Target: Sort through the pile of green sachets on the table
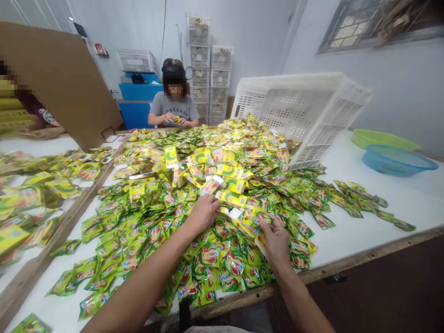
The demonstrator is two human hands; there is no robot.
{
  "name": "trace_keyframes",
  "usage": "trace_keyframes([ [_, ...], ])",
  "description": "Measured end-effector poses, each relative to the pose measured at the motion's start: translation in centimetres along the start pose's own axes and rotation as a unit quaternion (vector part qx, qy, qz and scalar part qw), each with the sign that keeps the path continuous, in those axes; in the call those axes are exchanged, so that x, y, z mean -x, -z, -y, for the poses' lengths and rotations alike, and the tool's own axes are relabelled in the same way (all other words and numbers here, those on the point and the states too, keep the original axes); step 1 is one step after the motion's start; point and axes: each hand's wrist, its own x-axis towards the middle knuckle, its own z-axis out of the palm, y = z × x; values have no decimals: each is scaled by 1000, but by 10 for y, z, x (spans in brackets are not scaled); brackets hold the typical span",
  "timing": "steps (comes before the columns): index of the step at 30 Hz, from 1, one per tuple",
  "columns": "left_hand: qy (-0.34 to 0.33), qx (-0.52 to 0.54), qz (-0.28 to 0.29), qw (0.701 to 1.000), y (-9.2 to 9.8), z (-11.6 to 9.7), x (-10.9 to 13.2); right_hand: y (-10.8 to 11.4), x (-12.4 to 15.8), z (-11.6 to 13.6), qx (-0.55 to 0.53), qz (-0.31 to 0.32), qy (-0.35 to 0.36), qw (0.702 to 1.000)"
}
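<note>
Bare forearms [149, 275] slant inward over the surface [364, 208], hands apart. The left hand [204, 213] lies palm-down, fingers curled by a yellow carton [233, 199]; whether it grips, I cannot tell. The right hand [277, 238] tilts inward, thumb and fingers closed on a green packet [260, 217], above glossy, crinkled, red-printed green packets [210, 255] heaped below.

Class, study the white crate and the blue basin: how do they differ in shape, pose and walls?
The white crate is boxy; the blue basin is rounded. The crate is tilted, while the basin sits upright. The crate's walls have many holes; the basin's look unpierced. Both are open containers.
</note>
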Motion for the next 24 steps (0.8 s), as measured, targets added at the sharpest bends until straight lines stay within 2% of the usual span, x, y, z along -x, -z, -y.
trace_keyframes([
  [3,38,-25,-50,998,11,-1,28,-12,0,6,-14,38,-39,998],
  [5,53,-38,-61,996,15,-2,51,-19,3,12,6,60,-35,998],
  [9,114,-22,-17,993,19,-1,87,-34,12,23,117,109,1,987],
  [12,167,33,37,985,19,2,96,-45,19,25,158,138,30,977],
  [15,215,138,43,966,17,4,99,-53,24,23,143,155,39,977],
  [17,266,221,14,938,14,5,102,-57,25,20,125,182,26,975],
  [20,326,361,-50,872,12,7,110,-62,25,16,87,236,-7,968],
  [22,331,458,-74,822,14,7,116,-66,23,16,60,262,-35,963],
  [24,328,537,-68,774,18,6,121,-71,21,20,42,275,-48,959],
])
